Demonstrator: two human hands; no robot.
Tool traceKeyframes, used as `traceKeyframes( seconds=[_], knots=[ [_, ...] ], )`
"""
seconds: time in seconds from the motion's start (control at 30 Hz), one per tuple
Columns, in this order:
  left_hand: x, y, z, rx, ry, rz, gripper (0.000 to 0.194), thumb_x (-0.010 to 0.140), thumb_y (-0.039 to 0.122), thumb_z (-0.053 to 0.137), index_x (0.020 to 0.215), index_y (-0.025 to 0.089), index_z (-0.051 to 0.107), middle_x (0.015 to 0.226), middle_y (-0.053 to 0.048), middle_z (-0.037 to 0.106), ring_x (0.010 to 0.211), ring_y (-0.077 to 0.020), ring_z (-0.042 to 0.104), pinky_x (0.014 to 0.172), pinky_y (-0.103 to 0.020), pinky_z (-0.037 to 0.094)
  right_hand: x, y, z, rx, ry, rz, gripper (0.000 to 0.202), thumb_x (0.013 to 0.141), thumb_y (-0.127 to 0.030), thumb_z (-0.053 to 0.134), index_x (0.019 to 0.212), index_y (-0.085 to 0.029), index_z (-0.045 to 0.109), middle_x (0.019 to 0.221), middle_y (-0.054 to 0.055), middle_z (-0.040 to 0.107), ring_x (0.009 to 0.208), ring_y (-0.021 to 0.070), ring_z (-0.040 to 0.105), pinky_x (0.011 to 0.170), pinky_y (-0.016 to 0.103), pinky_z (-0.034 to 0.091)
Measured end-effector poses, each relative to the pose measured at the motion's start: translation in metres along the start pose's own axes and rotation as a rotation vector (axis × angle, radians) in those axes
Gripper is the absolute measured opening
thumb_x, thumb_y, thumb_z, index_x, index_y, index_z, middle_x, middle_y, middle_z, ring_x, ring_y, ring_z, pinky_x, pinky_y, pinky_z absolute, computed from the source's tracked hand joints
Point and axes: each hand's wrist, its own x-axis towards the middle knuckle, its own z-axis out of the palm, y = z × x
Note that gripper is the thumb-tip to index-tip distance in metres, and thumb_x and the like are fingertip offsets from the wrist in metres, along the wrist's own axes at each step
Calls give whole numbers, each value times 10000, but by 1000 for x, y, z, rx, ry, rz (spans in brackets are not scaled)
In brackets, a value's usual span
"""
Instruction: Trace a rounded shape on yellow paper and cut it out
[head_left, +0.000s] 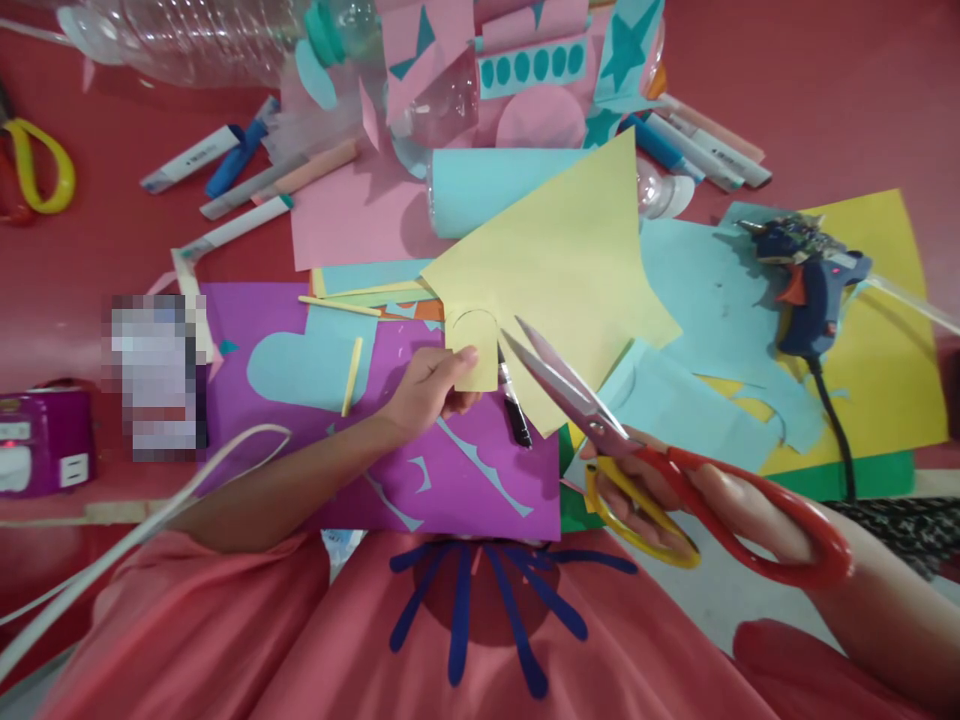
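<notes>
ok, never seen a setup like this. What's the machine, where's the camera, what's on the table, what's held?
There's no machine here, just a person's two bare hands. The single picture comes from a camera worn on the head, looking forward and down. The left hand pinches a small pale yellow paper piece with a curved line on it. The right hand holds scissors with red and yellow handles, blades slightly apart beside that piece. On the red table lie a purple sheet, a larger pale yellow sheet, markers, a clear plastic bottle and, at the right, a blue glue gun.
</notes>
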Motion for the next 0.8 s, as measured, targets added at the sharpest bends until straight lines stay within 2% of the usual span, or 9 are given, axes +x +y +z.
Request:
traceKeyframes(
  seconds=[0.1,0.23,0.37,0.47,0.6,0.8],
  knots=[
    [0,1,2,54,20,-14,640,704,736,604,405,186,475,366,19,449,318,-42,362,342,-202,240,3,0,5,23,-23,34,545,934,-749,418,974,-233,588,732,18,578,596,161,525,598,339,494],
    [-1,5,4,122,-7,-36,569,720,659,576,406,191,496,359,17,444,313,-43,347,346,-211,232,19,4,18,104,75,-21,545,940,-753,396,970,-226,530,679,-36,512,478,97,402,459,272,390],
    [-2,4,4,128,-18,-6,564,764,633,520,411,194,502,377,6,461,322,-50,358,358,-222,244,32,4,29,128,101,-64,542,898,-779,462,956,-241,479,635,-68,461,467,93,387,422,255,325],
    [-3,3,4,138,-21,18,574,797,629,501,425,193,502,391,6,467,335,-53,365,374,-225,267,35,4,34,120,102,-56,502,921,-742,472,951,-242,470,614,-81,446,453,76,360,451,261,310],
    [-3,6,5,154,-18,27,584,811,647,495,444,193,504,407,7,474,353,-59,378,383,-228,281,39,3,37,135,101,-35,508,919,-739,485,1036,-245,487,623,-92,436,436,63,340,439,258,301],
    [-3,6,5,179,-28,37,595,813,670,478,463,191,515,410,11,464,368,-61,385,391,-227,282,47,3,39,126,130,-111,583,902,-770,475,1122,-231,489,660,-86,449,425,68,351,381,255,294]
  ],
)
